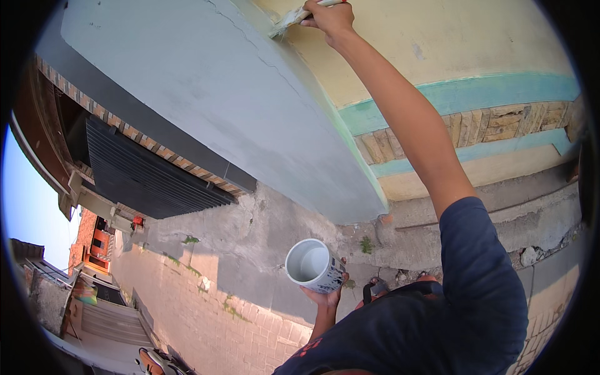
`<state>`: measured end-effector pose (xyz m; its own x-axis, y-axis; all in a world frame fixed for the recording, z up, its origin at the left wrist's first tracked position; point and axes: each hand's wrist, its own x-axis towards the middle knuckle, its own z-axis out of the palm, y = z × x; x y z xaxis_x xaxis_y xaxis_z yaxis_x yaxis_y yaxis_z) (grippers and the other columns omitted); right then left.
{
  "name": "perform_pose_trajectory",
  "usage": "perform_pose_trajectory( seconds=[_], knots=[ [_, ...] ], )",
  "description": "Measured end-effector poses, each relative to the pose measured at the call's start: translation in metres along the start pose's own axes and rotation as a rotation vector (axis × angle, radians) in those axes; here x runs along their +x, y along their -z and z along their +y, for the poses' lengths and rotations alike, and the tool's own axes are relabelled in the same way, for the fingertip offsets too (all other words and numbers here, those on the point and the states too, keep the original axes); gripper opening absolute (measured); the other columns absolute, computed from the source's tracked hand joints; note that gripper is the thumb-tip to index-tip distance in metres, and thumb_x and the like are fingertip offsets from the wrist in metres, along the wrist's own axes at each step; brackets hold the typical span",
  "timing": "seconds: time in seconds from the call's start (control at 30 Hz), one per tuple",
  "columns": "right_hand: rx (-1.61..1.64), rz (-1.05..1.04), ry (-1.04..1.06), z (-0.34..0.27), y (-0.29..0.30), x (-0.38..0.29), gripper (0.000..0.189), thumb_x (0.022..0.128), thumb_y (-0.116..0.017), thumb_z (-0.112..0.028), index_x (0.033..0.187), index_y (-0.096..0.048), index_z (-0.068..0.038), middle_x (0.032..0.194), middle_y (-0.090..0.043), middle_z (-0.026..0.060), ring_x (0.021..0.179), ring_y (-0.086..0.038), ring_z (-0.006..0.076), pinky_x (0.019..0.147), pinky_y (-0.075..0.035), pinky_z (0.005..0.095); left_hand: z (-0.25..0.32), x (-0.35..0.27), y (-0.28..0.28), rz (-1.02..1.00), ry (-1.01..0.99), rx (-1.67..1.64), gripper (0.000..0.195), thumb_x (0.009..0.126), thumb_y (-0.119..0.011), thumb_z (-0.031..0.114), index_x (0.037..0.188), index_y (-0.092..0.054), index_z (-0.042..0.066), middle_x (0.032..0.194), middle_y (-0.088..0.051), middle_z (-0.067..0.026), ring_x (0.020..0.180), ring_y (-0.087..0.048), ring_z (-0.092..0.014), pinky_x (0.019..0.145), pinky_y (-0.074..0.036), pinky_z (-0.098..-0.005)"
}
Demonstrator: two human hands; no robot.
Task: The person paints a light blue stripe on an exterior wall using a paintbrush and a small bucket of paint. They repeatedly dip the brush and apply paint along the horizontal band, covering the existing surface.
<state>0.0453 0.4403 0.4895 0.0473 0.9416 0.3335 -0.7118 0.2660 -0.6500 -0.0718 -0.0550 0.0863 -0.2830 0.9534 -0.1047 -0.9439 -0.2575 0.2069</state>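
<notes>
My right hand [333, 19] reaches up to the top of the view, closed around the handle of a paintbrush [291, 19]. The bristles look coated with pale paint and meet the corner where a light grey-blue wall [243, 108] joins a cream wall [450, 47]. Lower down, my left hand [328, 296] supports a white plastic bucket [307, 265] from beneath and along its side. Dark paint marks cover the bucket's outside. Its inside looks whitish, and I cannot tell how much paint it holds. A crack runs down the grey-blue wall.
Turquoise bands [506, 89] and stone cladding [506, 124] cross the lower cream wall. A concrete ledge [497, 234] runs along its foot. Paving blocks [243, 328] cover the lane. A black slatted gate [150, 173] stands left; a parked motorcycle [161, 363] is at the bottom.
</notes>
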Motion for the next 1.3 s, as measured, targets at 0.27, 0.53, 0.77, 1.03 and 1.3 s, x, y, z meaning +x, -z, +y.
perform_pose_trajectory(
  seconds=[0.27,0.53,0.77,1.03,1.3],
  knots=[
    [0.05,0.124,-0.085,0.032,-0.002,-0.018,0.016,0.088,-0.074,-0.001,0.1,-0.066,0.006,0.1,-0.072,0.0165,0.087,-0.077,0.0242,0.07,-0.069,0.0299,-0.008,0.006,-0.017,0.123,-0.037,0.104,0.088,0.087,-0.045,0.081,0.148,-0.053,0.018,0.141,-0.058,-0.0162,0.128,-0.05,-0.055,0.079,-0.05,-0.06],
    [-0.281,-0.068,0.284,0.002,0.037,-0.057,0.016,0.088,-0.077,-0.007,0.099,-0.07,0.002,0.096,-0.076,0.0159,0.082,-0.078,0.0211,0.071,-0.067,0.0306,-0.009,0.009,-0.018,0.106,-0.006,0.091,0.087,0.088,-0.044,0.08,0.147,-0.053,0.016,0.138,-0.058,-0.0181,0.126,-0.051,-0.055,0.078,-0.051,-0.0601],
    [-0.385,-0.421,1.049,-0.067,-0.078,-0.001,0.009,0.087,-0.076,-0.006,0.095,-0.078,-0.002,0.089,-0.078,0.0104,0.079,-0.073,0.0206,0.073,-0.056,0.0325,-0.013,0.012,-0.016,0.073,-0.051,-0.004,0.09,0.088,-0.043,0.082,0.149,-0.052,0.017,0.141,-0.057,-0.0166,0.129,-0.05,-0.055,0.079,-0.05,-0.0626],
    [-0.486,-0.499,0.631,-0.014,0.031,-0.034,0.01,0.089,-0.079,-0.007,0.098,-0.079,-0.003,0.094,-0.079,0.0028,0.087,-0.076,0.0158,0.082,-0.061,0.029,-0.002,-0.006,0.003,0.12,-0.075,0.046,0.091,0.087,-0.045,0.082,0.152,-0.049,0.019,0.146,-0.054,-0.0157,0.133,-0.045,-0.056,0.08,-0.05,-0.0649],
    [-0.281,-0.431,1.106,-0.074,-0.092,0.008,0.012,0.086,-0.076,-0.008,0.096,-0.076,-0.002,0.092,-0.078,0.0118,0.083,-0.074,0.0215,0.077,-0.055,0.0334,-0.006,0.001,-0.013,0.1,-0.131,0.026,0.09,0.087,-0.045,0.081,0.152,-0.049,0.019,0.144,-0.055,-0.0165,0.132,-0.046,-0.057,0.081,-0.05,-0.0636]
  ],
)
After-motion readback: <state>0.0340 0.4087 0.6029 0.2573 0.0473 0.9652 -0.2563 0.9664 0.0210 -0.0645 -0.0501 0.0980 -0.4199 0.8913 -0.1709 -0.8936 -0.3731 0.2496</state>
